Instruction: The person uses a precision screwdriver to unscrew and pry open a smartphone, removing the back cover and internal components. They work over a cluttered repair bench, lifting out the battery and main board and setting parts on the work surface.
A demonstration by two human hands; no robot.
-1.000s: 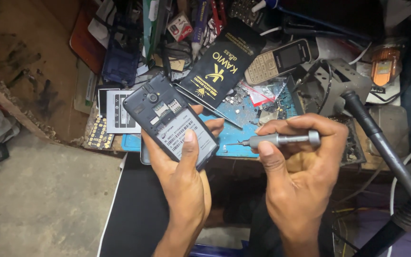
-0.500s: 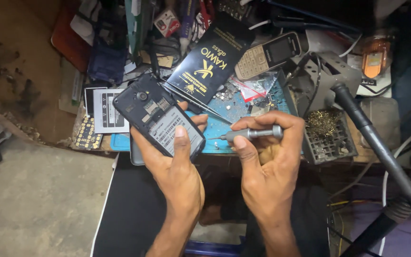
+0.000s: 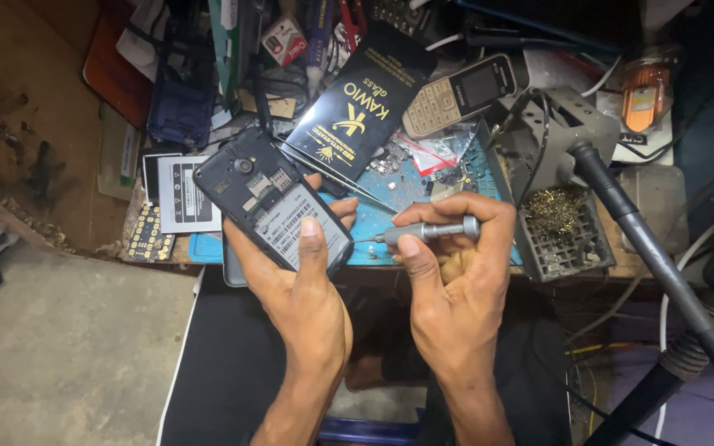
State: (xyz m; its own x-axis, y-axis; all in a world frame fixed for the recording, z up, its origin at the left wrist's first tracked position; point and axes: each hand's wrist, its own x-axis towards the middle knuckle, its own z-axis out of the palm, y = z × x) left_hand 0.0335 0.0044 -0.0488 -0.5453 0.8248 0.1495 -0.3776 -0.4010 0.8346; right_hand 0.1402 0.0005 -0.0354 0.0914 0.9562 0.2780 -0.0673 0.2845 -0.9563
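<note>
Head view, holder [image 3: 568, 248] with brass wool [image 3: 557, 202]

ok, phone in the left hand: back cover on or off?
Off. The phone in the left hand shows its bare inner frame, card slots and labelled battery.

Left hand [image 3: 299, 289] grips opened phone [image 3: 273, 205]; right hand [image 3: 456, 272] holds screwdriver [image 3: 427, 232].

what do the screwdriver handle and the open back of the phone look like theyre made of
The screwdriver in the right hand looks like metal: grey, satin, with a faint sheen along its round barrel, possibly aluminium. The phone in the left hand shows a matte black inner frame, likely plastic, with a pale, seemingly paper label in the battery bay.
</note>
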